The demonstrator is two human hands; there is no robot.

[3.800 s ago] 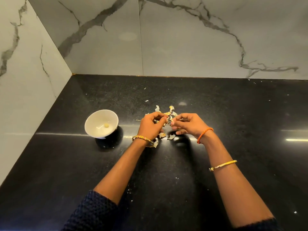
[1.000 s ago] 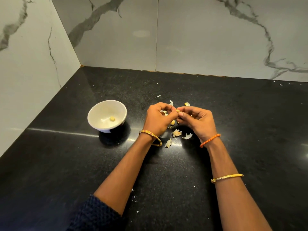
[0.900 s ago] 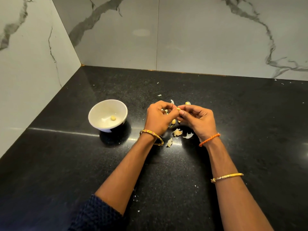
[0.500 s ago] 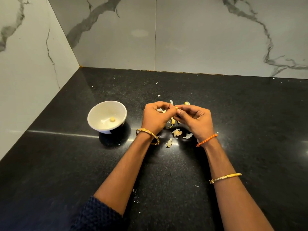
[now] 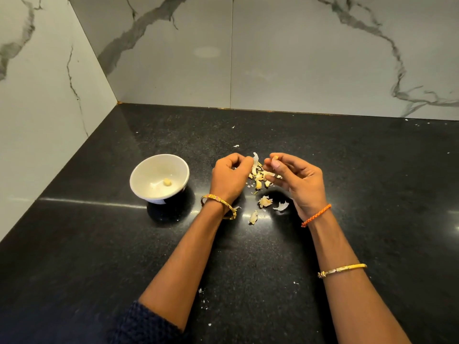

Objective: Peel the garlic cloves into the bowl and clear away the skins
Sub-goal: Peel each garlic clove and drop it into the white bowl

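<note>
My left hand (image 5: 229, 176) hovers over the black desk (image 5: 347, 170) with its fingers curled under; its back faces me, so I cannot tell whether anything is pinched between the hidden fingertips, though a pale flake of skin (image 5: 255, 156) pokes up right at its knuckles. My right hand (image 5: 295, 180), just at three o'clock of it, is half curled, thumb and forefinger nipping a small garlic clove (image 5: 275, 157) of which only the yellowish tip shows. Between the two hands lies the pile of skins (image 5: 259, 176), partly covered by my right fingers, so its far edge is hard to make out. More loose skins (image 5: 265, 201) lie at six o'clock of the pile, near my wrists. The white bowl (image 5: 139, 175) stands at nine o'clock of my left hand, well apart from the pile, with one peeled clove (image 5: 167, 182) on its bottom; the bowl's foot is lost in shadow. My sleeve (image 5: 149, 324) is cut off by the bottom edge, at six o'clock.
</note>
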